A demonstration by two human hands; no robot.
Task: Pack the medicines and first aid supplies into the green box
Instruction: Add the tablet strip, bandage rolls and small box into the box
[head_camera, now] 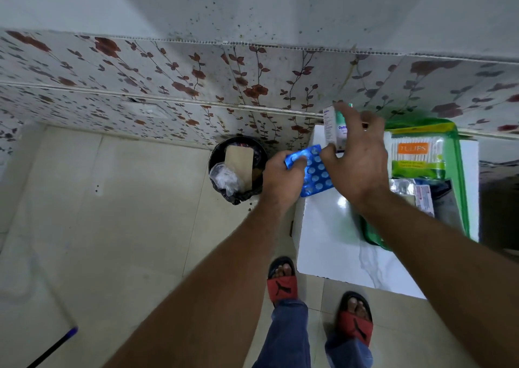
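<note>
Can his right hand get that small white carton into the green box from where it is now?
Probably yes. The right hand holds the white carton just beside the green box, which lies open on the white table. Nothing stands between them; a cotton bud pack already fills part of it.

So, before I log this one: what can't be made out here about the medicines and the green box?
Head view only:
- Small carton: its label is blurred, and the right hand covers most of it.
- Blue pill strip: both ends sit under the left hand and right hand; print too small to read.
- Green box: its near left corner is behind the right forearm; items under the cotton swab pack are dark and unclear.
</note>
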